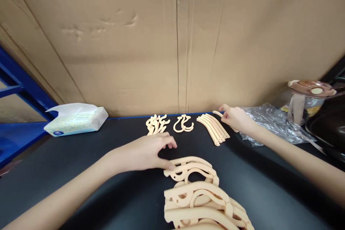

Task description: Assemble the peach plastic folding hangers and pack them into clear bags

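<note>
My left hand (153, 151) has its fingers apart, with the thumb touching or just over the left end of a folded beige plastic hanger (194, 167). More folded hangers (199, 201) are stacked toward me, running off the bottom of the view. At the back right, my right hand (237, 118) pinches a curved beige hanger arm (217, 113), whose middle is hidden by the fingers. Beside it lies a row of similar curved hanger arms (212, 128). To their left are a few loose hanger hooks (184, 123) and a jumbled heap of small hook pieces (156, 124).
A tissue pack (77, 120) lies at the back left near a blue metal frame (24, 82). Crumpled clear plastic (272, 122), a bottle with a brown lid (309, 90) and a dark shiny object (329, 125) occupy the right. Cardboard (134, 43) stands behind the black table (121, 194).
</note>
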Demonstrator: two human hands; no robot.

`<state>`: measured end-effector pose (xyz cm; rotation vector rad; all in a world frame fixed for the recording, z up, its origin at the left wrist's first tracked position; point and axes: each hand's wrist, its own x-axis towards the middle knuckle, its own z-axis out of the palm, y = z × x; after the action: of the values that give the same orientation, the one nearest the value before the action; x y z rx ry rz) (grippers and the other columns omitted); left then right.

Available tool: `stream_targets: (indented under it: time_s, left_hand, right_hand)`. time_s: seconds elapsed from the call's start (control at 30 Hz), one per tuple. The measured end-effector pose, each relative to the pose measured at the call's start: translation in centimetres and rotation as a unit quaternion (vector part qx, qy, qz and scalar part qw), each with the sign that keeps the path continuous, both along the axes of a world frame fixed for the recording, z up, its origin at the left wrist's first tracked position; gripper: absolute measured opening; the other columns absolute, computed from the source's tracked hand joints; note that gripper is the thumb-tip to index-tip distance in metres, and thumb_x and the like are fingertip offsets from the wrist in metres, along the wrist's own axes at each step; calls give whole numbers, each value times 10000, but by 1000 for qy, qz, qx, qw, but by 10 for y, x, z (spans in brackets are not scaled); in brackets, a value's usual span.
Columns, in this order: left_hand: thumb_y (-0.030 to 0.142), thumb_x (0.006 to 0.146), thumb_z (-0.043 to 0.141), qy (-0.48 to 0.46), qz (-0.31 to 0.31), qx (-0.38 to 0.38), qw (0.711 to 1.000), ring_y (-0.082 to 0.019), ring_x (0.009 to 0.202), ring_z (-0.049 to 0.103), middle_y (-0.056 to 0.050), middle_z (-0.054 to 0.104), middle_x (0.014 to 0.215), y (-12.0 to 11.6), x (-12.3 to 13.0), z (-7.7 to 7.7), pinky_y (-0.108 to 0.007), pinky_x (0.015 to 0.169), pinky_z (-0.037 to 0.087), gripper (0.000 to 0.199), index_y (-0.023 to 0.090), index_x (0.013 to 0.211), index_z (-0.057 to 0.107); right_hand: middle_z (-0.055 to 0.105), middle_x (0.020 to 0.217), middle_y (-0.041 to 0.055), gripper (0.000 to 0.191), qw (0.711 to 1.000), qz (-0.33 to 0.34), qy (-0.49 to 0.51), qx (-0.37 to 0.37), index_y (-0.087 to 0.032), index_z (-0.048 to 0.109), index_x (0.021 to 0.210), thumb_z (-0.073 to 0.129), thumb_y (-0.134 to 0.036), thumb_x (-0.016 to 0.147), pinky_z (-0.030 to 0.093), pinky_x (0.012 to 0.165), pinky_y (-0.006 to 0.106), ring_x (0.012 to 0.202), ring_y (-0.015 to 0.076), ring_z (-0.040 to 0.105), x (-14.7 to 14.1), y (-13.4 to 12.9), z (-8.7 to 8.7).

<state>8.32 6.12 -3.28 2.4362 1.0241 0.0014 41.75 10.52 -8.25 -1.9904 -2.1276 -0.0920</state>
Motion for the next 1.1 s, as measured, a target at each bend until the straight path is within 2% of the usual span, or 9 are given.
stream_targets:
  time_s: [0.1,0.23,0.4,0.6,0.67,0.73,0.83,0.97,1.1]
  left_hand:
    - [455,702,707,25,5,-38,999,-194,857,583,-8,633,958,-8,3,8,-240,678,425,404,242,1038,632]
    - [450,767,632,15,15,-96,995,-178,798,584,-3,630,863,-9,4,6,-223,604,393,307,228,979,640]
    - [444,711,693,6,3,-92,996,-167,787,566,20,616,852,-9,3,1,-219,607,380,295,248,924,637]
    - [377,776,629,12,20,-97,995,-165,761,575,5,609,861,-12,5,4,-224,589,376,189,228,892,641]
    - [374,798,604,17,23,-70,997,-170,748,570,0,606,831,-13,6,5,-229,584,367,172,225,873,647]
    - [352,833,566,20,19,-28,999,-168,731,561,3,603,796,-14,7,5,-233,590,358,148,222,839,637]
    - [277,875,511,20,0,29,999,-153,699,552,15,604,764,-16,8,5,-237,617,355,136,211,790,594]
    - [242,891,468,15,-28,57,998,-157,718,547,5,603,802,-19,7,5,-250,637,359,135,208,812,571]
    - [286,912,410,-41,11,38,998,-146,651,520,12,579,745,-14,8,2,-254,585,362,170,208,827,534]
  right_hand:
    - [711,767,46,331,1000,-8,4,-5,-155,579,1074,478,-117,761,398,599,261,730,221,653,-1,3,0]
    - [711,833,58,238,1000,1,4,-15,-167,641,953,480,-141,780,411,614,254,752,202,651,-3,4,-2]
    - [714,841,53,243,1000,3,8,-11,-186,664,913,453,-295,861,419,605,269,765,207,649,-8,-2,-2]
    - [708,938,45,254,1000,2,13,16,-213,639,1000,425,-284,884,411,600,281,812,216,641,-21,-13,8]
    - [700,948,34,237,999,32,23,24,-224,635,998,432,-290,895,414,623,277,796,196,633,-33,-23,15]
    - [695,898,26,234,991,117,59,26,-227,642,971,433,-314,914,421,650,278,772,184,627,-49,-39,21]
    - [675,882,25,221,964,251,90,5,-216,664,939,471,-321,918,436,724,283,803,172,612,-76,-65,25]
    - [641,876,41,283,948,309,72,-28,-196,674,978,558,-430,868,435,676,289,800,185,595,-101,-88,22]
    - [631,834,33,223,939,332,87,-22,-186,664,902,518,-354,908,408,653,270,758,159,576,-108,-88,19]
